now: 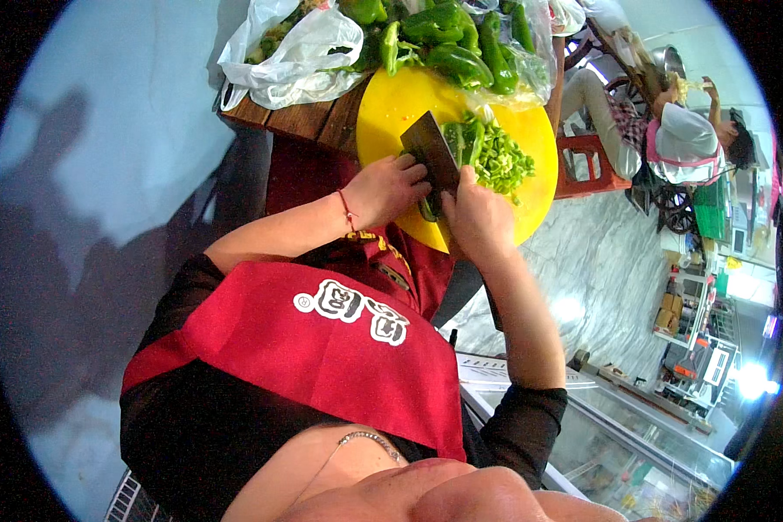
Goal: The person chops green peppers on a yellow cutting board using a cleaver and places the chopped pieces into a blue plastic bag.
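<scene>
My right hand grips a cleaver, whose broad dark blade stands over a round yellow cutting board. Close against the blade's left side, my left hand has its fingers curled down onto green pepper, mostly hidden by the hand and the blade. Right of the cleaver lie longer green pepper pieces and a heap of chopped green pepper.
Whole green peppers in clear plastic crowd the board's far edge. A white plastic bag lies left of them on the wooden table. At right, another person sits beyond a red crate. A glass-topped case stands lower right.
</scene>
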The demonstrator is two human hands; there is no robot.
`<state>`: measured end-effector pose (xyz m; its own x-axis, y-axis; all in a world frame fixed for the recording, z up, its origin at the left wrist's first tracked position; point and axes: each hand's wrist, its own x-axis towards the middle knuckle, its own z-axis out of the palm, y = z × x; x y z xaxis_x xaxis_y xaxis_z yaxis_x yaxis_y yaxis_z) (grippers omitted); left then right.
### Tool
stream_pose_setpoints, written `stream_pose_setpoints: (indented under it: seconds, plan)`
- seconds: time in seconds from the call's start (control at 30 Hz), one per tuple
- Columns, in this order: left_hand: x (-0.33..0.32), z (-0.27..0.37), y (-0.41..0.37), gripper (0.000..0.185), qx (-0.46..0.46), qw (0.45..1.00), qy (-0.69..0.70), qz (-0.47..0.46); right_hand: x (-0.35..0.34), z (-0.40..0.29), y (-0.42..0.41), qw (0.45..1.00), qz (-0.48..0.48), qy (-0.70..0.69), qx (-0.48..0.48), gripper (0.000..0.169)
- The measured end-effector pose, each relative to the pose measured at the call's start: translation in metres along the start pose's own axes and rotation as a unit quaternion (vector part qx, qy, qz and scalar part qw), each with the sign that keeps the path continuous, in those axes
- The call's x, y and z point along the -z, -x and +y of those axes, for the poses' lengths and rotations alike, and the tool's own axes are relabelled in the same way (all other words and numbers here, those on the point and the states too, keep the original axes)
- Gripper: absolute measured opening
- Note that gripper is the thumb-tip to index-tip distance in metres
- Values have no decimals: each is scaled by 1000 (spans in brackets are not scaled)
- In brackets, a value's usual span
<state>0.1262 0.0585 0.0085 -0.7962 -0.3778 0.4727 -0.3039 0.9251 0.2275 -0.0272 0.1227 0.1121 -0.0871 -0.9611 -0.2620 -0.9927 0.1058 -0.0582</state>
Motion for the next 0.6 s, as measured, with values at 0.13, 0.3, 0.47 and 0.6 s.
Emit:
stream_pose_setpoints:
  seconds: [0.13, 0.3, 0.47, 0.6]
  plan:
    - [4, -4, 10, 16, 7, 1000, 6, -8, -1, -15, -13, 997, 31, -35, -62, 31]
    - [4, 3, 22, 22, 6, 999, 4, 48, -22, 22, -36, 985, 112, -125, -40, 34]
    - [5, -2, 19, 21, 8, 1000, 7, 6, 5, 8, -18, 995, 83, -56, -18, 32]
    - [4, -5, 13, 25, -7, 1000, 17, 22, 11, 4, -3, 999, 34, -11, 2, 32]
